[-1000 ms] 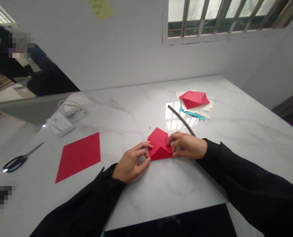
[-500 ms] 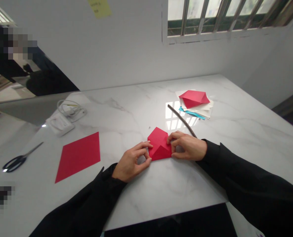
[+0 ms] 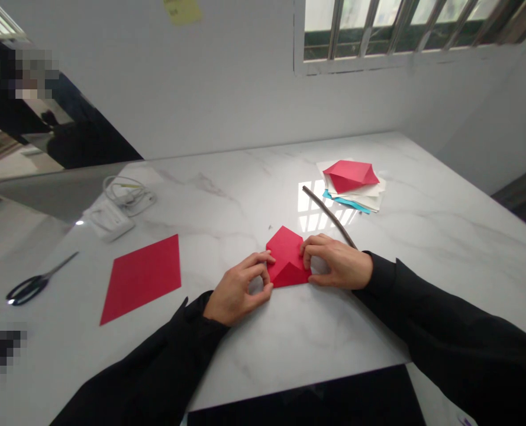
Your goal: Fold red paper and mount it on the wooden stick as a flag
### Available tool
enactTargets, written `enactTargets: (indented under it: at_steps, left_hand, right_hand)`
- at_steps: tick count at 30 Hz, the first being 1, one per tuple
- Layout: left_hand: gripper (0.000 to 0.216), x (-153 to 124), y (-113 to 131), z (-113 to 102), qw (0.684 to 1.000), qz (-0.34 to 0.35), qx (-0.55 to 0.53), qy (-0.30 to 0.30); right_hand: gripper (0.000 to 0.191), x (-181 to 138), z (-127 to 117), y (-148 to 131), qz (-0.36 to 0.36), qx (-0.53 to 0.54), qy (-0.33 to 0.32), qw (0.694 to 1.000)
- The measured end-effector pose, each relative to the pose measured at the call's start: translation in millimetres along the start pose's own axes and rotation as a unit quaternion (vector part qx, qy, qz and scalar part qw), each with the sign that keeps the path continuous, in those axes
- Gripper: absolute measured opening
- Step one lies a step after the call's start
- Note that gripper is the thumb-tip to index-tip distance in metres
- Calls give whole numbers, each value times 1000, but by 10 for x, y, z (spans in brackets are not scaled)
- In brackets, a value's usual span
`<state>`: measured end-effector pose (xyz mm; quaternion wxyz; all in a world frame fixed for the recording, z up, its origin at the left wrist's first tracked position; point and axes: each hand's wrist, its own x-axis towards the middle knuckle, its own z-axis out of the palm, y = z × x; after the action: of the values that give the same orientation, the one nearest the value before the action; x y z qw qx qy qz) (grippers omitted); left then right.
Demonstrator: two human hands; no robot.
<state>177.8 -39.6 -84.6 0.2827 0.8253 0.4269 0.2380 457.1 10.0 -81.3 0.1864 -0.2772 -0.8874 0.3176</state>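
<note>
A partly folded sheet of red paper (image 3: 284, 251) lies on the marble-patterned table, its top coming to a point and a triangular flap along its lower edge. My left hand (image 3: 239, 287) grips its left side, thumb at the lower left corner and fingers on the edge above. On the opposite side my right hand (image 3: 336, 261) pinches the right edge, with the thumb near the lower right corner. A flat red sheet (image 3: 144, 279) rests to the left of my left hand. Beyond my right hand lies a thin dark stick (image 3: 329, 214), its near end hidden behind the wrist.
Scissors (image 3: 36, 285) lie at the far left. Behind the flat sheet sit a white box (image 3: 109, 220) and a coiled white cable (image 3: 132, 195). A pile of folded papers (image 3: 354, 177) stands at the back right. A black panel (image 3: 311, 399) borders the near edge.
The lower flap of the red paper looks slightly wider and flatter. Both hands keep their hold in nearly the same place. The view has shifted slightly.
</note>
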Motion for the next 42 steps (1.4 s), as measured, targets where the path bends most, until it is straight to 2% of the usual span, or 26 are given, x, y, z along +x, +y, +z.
enactTargets:
  at_steps: [3, 9, 14, 20, 26, 33, 38, 42]
  left_hand:
    - [6, 3, 12, -12, 1000, 0, -7, 3]
    - [32, -10, 22, -12, 999, 44, 17, 1]
    - [28, -41, 15, -7, 995, 70, 65, 0]
    - [56, -28, 5, -13, 986, 112, 120, -36]
    - [51, -11, -50, 25, 983, 127, 134, -26]
    - [47, -4, -45, 17, 982, 123, 142, -33]
    - [31, 4, -29, 31, 984, 111, 138, -23]
    - [27, 9, -40, 52, 986, 112, 127, -6]
  right_hand:
    - [25, 3, -14, -13, 4, -9, -2, 1000]
    - [29, 6, -23, -19, 2, -8, 3, 1000]
    - [27, 14, -20, -29, 2, -9, 4, 1000]
    - [22, 23, -17, -24, -13, -7, 5, 1000]
    - [19, 13, -14, -15, -18, -13, 2, 1000]
    - [30, -15, 12, 33, -48, -37, -4, 998]
    - [30, -18, 16, 53, -48, -34, -2, 998]
    - [31, -14, 12, 50, -48, -32, -8, 998]
